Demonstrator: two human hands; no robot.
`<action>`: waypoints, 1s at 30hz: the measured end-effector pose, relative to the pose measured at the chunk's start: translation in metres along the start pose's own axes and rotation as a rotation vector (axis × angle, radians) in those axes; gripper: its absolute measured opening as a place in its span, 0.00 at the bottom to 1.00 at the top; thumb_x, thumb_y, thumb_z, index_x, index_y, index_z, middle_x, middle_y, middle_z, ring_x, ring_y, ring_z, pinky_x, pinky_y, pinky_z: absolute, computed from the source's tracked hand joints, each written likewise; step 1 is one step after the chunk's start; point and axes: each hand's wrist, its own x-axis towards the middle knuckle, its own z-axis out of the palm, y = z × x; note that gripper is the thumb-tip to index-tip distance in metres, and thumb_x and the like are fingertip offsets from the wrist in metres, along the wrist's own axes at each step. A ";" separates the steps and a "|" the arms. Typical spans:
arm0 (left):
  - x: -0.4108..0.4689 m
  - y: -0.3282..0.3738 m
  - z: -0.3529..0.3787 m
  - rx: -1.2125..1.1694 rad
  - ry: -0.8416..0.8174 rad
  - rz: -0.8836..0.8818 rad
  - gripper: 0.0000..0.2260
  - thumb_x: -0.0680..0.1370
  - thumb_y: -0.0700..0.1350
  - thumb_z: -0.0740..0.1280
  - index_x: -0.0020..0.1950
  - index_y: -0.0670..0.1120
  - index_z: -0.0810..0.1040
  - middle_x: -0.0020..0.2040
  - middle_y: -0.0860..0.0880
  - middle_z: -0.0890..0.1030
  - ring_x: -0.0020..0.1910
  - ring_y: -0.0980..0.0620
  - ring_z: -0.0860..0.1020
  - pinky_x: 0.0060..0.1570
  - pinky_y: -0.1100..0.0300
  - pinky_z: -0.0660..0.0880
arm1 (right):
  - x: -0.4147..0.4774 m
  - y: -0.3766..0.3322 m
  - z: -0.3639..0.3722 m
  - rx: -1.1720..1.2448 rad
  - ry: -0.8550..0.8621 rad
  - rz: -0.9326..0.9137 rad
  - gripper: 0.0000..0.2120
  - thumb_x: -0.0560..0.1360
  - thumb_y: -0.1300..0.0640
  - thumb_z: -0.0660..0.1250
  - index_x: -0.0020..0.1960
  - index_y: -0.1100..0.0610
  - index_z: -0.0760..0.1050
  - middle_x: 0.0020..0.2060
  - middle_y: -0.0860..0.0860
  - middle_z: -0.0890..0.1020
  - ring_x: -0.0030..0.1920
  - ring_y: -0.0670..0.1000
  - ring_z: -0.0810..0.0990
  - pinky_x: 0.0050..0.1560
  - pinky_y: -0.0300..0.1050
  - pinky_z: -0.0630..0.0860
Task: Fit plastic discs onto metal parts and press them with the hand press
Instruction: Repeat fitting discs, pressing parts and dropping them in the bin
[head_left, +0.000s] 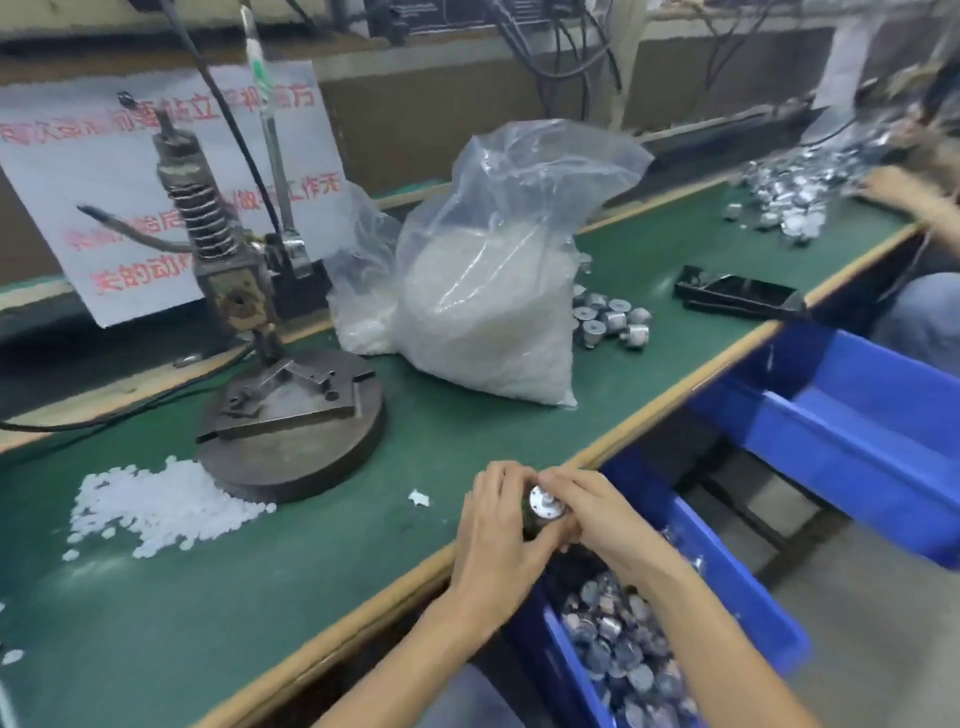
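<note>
Over the table's front edge, my left hand (496, 530) grips a round silver metal part (544, 506) with a small stud on its face. My right hand (592, 506) pinches at the top of that same part; whether a plastic disc sits under its fingertips is hidden. The hand press (244, 291) stands at the left on a round steel base (291, 436), with its lever upright. A heap of white plastic discs (156, 506) lies in front of the base on the left.
A blue bin (727, 597) of metal parts sits below the table edge under my right arm, and another blue bin (857, 426) is further right. A large clear bag of discs (493, 291), loose metal parts (613, 317) and a black tray (737, 296) lie on the green mat. Another person's arm (904, 195) rests at far right.
</note>
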 end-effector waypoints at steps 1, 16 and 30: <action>-0.003 0.007 0.015 0.013 -0.053 0.031 0.13 0.71 0.51 0.71 0.50 0.46 0.73 0.46 0.53 0.72 0.46 0.53 0.70 0.46 0.62 0.65 | -0.009 0.010 -0.014 0.027 0.034 0.036 0.17 0.80 0.60 0.58 0.38 0.53 0.81 0.28 0.45 0.76 0.25 0.44 0.71 0.25 0.37 0.67; -0.020 -0.003 0.114 0.285 -0.720 0.125 0.20 0.76 0.52 0.65 0.66 0.48 0.67 0.61 0.51 0.73 0.60 0.51 0.71 0.58 0.56 0.64 | -0.040 0.179 -0.106 -0.046 0.569 0.549 0.16 0.81 0.56 0.58 0.67 0.59 0.70 0.61 0.56 0.76 0.52 0.56 0.80 0.49 0.49 0.79; 0.019 0.013 0.040 0.012 -0.501 0.197 0.16 0.76 0.46 0.67 0.64 0.47 0.73 0.56 0.51 0.77 0.51 0.55 0.75 0.55 0.59 0.71 | -0.027 0.056 -0.064 -0.484 0.628 0.045 0.11 0.78 0.61 0.58 0.57 0.55 0.76 0.52 0.52 0.79 0.51 0.53 0.78 0.58 0.53 0.72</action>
